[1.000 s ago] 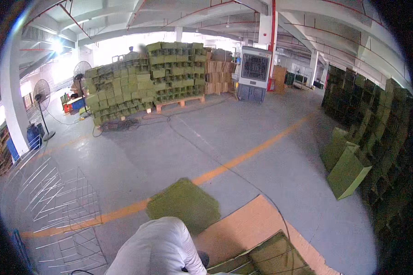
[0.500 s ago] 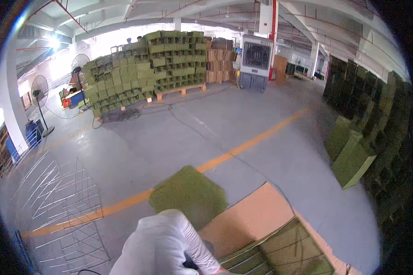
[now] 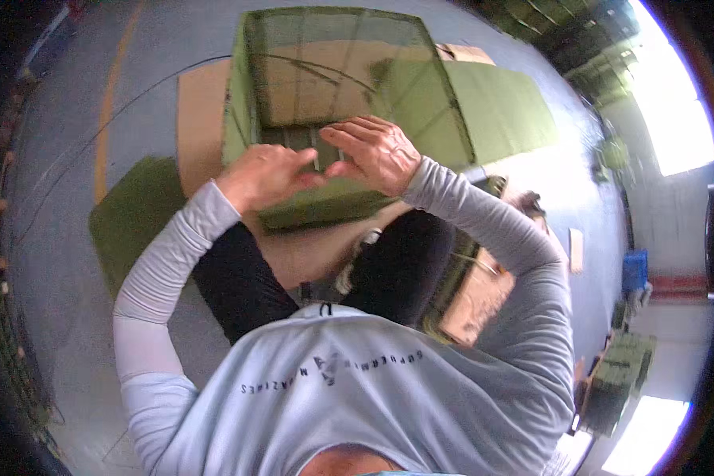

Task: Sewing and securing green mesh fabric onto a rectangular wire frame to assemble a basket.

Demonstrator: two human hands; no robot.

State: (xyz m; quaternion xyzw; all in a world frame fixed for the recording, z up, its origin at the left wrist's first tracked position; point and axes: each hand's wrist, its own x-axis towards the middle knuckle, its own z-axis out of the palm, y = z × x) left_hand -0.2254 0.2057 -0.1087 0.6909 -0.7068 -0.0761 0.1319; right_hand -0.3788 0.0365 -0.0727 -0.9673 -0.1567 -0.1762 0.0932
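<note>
Blue-grey floor is the biggest thing, all around the green box. Next the wearer's pale grey shirt, on the near side of the box, long sleeves reaching up toward it.

Green box: open side facing up, thin see-through walls with dark edges, sitting on a brown cardboard sheet which sticks out past its left wall. Brown shows inside the far part of the box.

Black trousers: legs parted, knees close to the box's near wall. Flat green panel right beside the box's right wall; can't tell if it's joined on. Second, darker green panel lies on the floor, left of the box and nearer the wearer.

Hands: left hand and right hand both over the near part of the box, loosely spread, thumbs off the fingers, tips pointing at each other. Can't tell if either one touches the near wall.

Orange floor stripe well left of the box. Blue container well off to its right. Thin black cable runs in from the left toward the box.
</note>
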